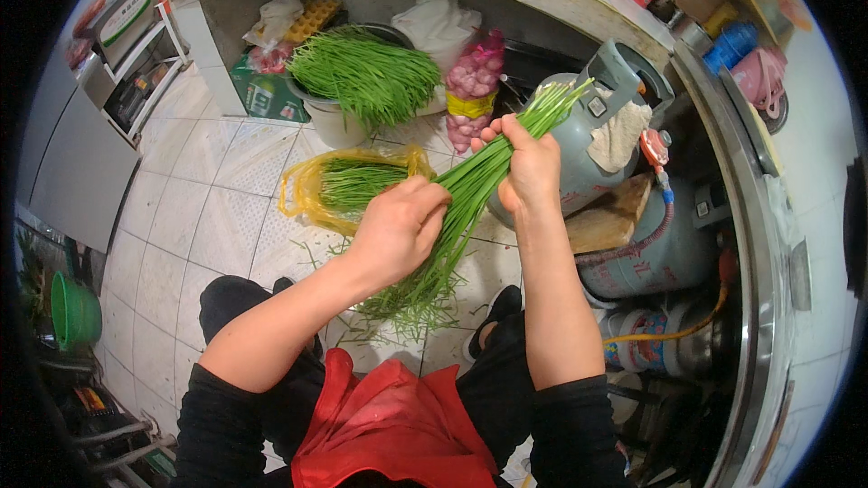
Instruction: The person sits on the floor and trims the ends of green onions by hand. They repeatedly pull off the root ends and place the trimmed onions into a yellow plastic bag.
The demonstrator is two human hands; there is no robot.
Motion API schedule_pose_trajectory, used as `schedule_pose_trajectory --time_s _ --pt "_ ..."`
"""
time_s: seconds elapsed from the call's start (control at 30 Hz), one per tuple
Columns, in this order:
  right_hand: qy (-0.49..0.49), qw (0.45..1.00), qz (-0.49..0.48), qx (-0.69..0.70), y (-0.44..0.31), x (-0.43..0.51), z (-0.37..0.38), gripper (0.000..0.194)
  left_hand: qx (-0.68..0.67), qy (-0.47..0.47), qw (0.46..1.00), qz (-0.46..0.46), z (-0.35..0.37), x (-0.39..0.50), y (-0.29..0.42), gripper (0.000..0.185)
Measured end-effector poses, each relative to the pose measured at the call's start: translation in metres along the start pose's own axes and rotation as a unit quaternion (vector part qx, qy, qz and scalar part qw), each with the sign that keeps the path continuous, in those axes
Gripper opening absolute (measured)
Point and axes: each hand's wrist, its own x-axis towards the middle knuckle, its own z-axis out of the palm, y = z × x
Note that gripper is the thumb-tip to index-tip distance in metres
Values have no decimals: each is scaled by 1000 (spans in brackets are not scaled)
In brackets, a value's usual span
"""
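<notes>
A bunch of long green chives (475,179) slants across the middle of the view, its pale ends towards the upper right. My right hand (529,159) grips it near those ends. At the bunch's left edge is my left hand (405,224), its fingers bent together at the leaves; whether they pinch any is hidden. Behind my left hand, an open yellow plastic bag (295,183) on the floor holds more chives (359,179). A large heap of chives (366,71) lies on top of a white bucket (336,123). Loose green trimmings (407,312) are scattered on the tiles below the bunch.
Grey gas cylinders (576,149) with a hose (630,251) stand close on the right, under a metal-edged counter (742,325). A net bag of garlic (471,78) stands beyond my hands. On the left are a green basin (76,312) and a metal cabinet (81,163).
</notes>
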Motion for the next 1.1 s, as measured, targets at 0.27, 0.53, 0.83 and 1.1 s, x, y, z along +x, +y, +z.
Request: schedule_pose_trajectory --time_s 0.27,0.53,0.83,1.1 --pt "33 999 12 6 -12 10 -13 12 53 17 994 97 -17 -2 8 10" --pt "35 998 25 36 -9 11 -11 12 117 -32 985 119 -5 -7 14 24" --pt "39 982 108 147 -21 31 -45 12 -29 56 978 -200 -49 22 -8 12" --pt "112 962 127 215 -30 45 -64 15 177 139 959 175 -69 14 23 16"
